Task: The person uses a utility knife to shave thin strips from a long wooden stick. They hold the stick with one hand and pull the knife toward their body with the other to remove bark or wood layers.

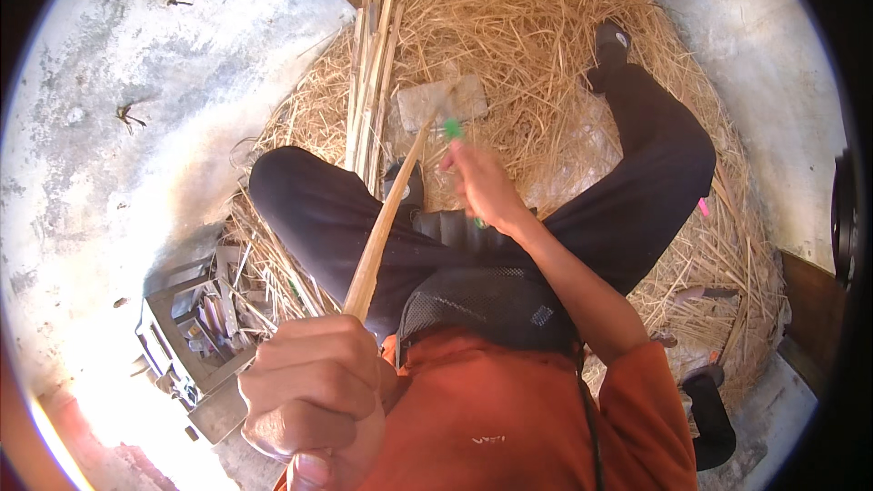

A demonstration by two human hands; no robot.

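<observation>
My left hand (314,386) is closed in a fist around a long, pale wooden strip (375,259), which slants up and away between my knees toward its thin far end. My right hand (486,184) is wrapped around a green-handled tool (453,129); green shows at both sides of the fist. Motion blurs the tool's far end, so its shape and whether it touches the strip are unclear. Under the strip's tip and the tool lies a flat grey slab (468,97) on the straw-strewn floor.
Long split sticks (366,100) lie beyond my left knee. Fibre shavings (518,18) cover the far floor. A grey frame-like box (173,332) with odds and ends stands at left. Pale walls (118,55) rise on both sides; a blade-like piece (718,293) lies at right.
</observation>
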